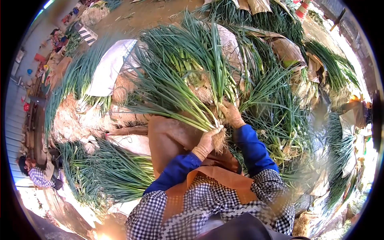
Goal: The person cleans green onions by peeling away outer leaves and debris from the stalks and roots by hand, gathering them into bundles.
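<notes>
My gloved left hand [205, 143] is closed around the lower stems of some green onions [191, 116], just above their stringy roots [219, 142]. Their leaves fan out up and to the left. Close by on the right, my gloved right hand [232, 114] is closed on the white lower ends of more green onions [218, 80], whose leaves point away from me. Its fingertips are partly hidden by the stems. Beyond both hands lies a thick pile of green onions [172, 44], roots towards me. A brown apron [168, 134] covers my lap.
Bundled green onions [76, 74] lie at the left under a white sack [110, 68]. More are heaped at the lower left [116, 170] and loose at the right [272, 106]. A person [40, 176] is at the far left. A striped cone [303, 10] stands at the back.
</notes>
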Motion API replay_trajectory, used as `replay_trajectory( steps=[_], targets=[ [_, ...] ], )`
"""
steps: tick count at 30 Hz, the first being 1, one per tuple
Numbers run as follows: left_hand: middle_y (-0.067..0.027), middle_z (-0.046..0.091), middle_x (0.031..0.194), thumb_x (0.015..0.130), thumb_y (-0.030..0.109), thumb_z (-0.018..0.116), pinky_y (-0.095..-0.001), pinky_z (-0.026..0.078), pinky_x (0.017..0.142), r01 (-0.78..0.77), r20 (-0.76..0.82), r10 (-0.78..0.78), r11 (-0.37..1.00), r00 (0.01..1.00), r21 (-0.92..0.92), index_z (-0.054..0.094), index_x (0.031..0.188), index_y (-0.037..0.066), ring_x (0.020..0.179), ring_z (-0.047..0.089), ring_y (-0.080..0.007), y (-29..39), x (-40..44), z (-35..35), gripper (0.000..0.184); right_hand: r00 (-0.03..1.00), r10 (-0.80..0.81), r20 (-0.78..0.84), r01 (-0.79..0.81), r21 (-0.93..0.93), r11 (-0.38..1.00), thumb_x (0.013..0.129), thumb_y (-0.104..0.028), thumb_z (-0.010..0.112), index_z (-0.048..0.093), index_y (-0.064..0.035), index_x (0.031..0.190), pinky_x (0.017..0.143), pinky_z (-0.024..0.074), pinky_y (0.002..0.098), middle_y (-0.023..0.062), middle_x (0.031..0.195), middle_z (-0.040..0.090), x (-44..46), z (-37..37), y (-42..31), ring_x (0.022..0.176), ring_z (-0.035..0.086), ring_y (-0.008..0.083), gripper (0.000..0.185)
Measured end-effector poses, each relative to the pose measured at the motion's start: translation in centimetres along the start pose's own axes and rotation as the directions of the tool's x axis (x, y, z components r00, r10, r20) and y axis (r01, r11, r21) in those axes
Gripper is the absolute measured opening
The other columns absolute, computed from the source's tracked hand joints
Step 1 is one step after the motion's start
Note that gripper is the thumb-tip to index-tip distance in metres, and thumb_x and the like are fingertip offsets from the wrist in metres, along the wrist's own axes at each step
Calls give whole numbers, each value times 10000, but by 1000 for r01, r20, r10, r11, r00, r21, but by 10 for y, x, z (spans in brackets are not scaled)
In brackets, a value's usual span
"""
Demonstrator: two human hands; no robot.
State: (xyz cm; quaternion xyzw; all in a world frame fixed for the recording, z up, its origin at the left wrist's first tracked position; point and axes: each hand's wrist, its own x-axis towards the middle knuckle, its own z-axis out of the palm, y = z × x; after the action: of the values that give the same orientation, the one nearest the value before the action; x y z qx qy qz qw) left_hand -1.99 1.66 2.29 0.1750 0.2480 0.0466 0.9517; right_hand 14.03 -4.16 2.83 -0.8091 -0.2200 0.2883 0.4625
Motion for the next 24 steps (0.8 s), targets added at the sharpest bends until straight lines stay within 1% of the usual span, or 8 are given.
replay_trajectory(
  steps=[2, 7, 10, 12, 14, 16, 20, 24],
  targets=[
    [-123, 621, 969, 822, 6, 558, -322, 505, 790, 26, -36, -26, 1000, 999, -1, 562, 1061, -43, 879, 611, -223, -7, 3, -6, 243, 987, -60, -146, 63, 19, 998, 860, -417, 520, 584, -3, 890, 704, 460, 393, 182, 739, 608, 14, 2, -8, 754, 606, 287, 420],
    [-98, 620, 905, 813, -4, 550, -309, 510, 725, -93, -146, 85, 995, 986, -42, 587, 1006, -41, 804, 605, -201, -14, 4, 2, 200, 853, -395, -342, 33, -719, 695, 877, -336, 495, 603, -92, 855, 639, 463, 444, 124, 749, 617, -1, 10, -30, 669, 590, 347, 267],
    [-113, 625, 923, 843, 68, 536, -324, 519, 722, -80, -130, 69, 993, 989, -83, 579, 1026, -20, 824, 614, -214, -18, 16, -11, 208, 955, -281, -94, 96, -799, 594, 879, -324, 500, 603, -97, 839, 570, 465, 434, 110, 722, 614, -37, 4, -42, 642, 603, 293, 252],
    [-104, 629, 885, 836, 67, 535, -320, 520, 711, -107, -131, 82, 974, 988, -199, 604, 956, -5, 771, 614, -214, -17, 20, -10, 155, 808, -589, 14, 441, -677, 589, 886, -295, 498, 604, -85, 785, 505, 451, 387, 107, 680, 606, -69, 7, -9, 594, 600, 234, 256],
    [-101, 628, 887, 834, 72, 537, -324, 520, 689, -148, -153, 129, 981, 980, -121, 600, 967, -2, 756, 612, -212, -13, 20, -13, 165, 954, -243, -174, 198, -244, 950, 890, -281, 490, 604, -70, 747, 506, 446, 370, 127, 675, 607, -111, -19, -7, 597, 602, 238, 279],
    [-102, 627, 890, 833, 81, 540, -321, 517, 670, -103, -135, 83, 983, 987, -151, 595, 981, 4, 742, 609, -209, -9, 22, -19, 175, 960, -27, -280, 92, 222, 971, 890, -294, 478, 615, -54, 729, 570, 454, 394, 151, 694, 618, -124, -74, 32, 658, 613, 303, 319],
    [-113, 626, 890, 836, 116, 547, -303, 505, 618, 76, 85, -57, 968, 995, -241, 583, 1008, 23, 711, 596, -199, 1, 12, -17, 199, 954, 100, -281, -293, -815, 500, 884, -367, 457, 624, -59, 880, 662, 472, 408, 152, 809, 644, -124, -126, 60, 764, 619, 330, 351],
    [-102, 540, 909, 866, 142, 503, -252, 439, 531, 226, 387, -87, 916, 918, -332, 528, 1073, 18, 666, 507, -153, 4, 3, -10, 243, 972, 162, 173, -206, 280, 938, 923, -419, 414, 573, -68, 1132, 646, 470, 267, 81, 963, 618, -64, -58, -2, 703, 540, 125, 438]
  ],
)
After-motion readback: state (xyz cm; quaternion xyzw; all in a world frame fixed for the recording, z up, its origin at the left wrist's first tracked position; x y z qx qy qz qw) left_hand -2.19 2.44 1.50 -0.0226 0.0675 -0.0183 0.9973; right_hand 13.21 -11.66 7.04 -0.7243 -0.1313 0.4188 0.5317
